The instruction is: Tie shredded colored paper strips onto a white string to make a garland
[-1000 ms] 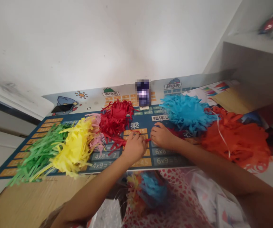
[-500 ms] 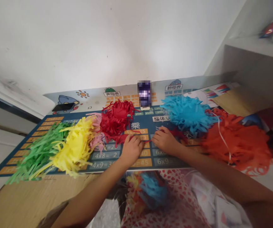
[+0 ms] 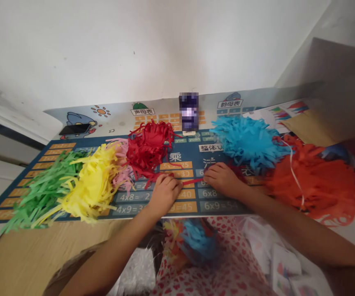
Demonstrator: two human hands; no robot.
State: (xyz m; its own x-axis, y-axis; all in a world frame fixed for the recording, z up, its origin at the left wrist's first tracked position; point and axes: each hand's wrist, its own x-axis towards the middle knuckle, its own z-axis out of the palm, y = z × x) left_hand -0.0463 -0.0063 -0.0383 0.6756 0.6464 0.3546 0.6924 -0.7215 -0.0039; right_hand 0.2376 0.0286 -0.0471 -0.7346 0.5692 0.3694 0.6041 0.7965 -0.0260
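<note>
A thin red paper strip (image 3: 192, 181) runs just above the printed desk mat, stretched between my two hands. My left hand (image 3: 165, 192) has its fingers closed on the strip's left part, beside a fringed red paper bundle (image 3: 151, 144). At the other side, my right hand (image 3: 222, 180) is closed with the strip's right end running into its fingers. More dark red strips (image 3: 239, 172) stick out behind that hand, partly hidden by it. A fluffy blue paper bundle (image 3: 251, 142) lies beyond my right hand.
Green (image 3: 46, 187), yellow (image 3: 91, 181) and pink (image 3: 121, 164) fringed bundles lie left. An orange bundle (image 3: 319, 181) with a white string is at right. A phone (image 3: 189, 113) stands at the wall; another dark phone (image 3: 76, 129) lies far left. Multicoloured strips (image 3: 196, 242) rest on the lap.
My hands have drawn a little farther apart, so more of the red strip shows between them. The head view has shifted slightly.
</note>
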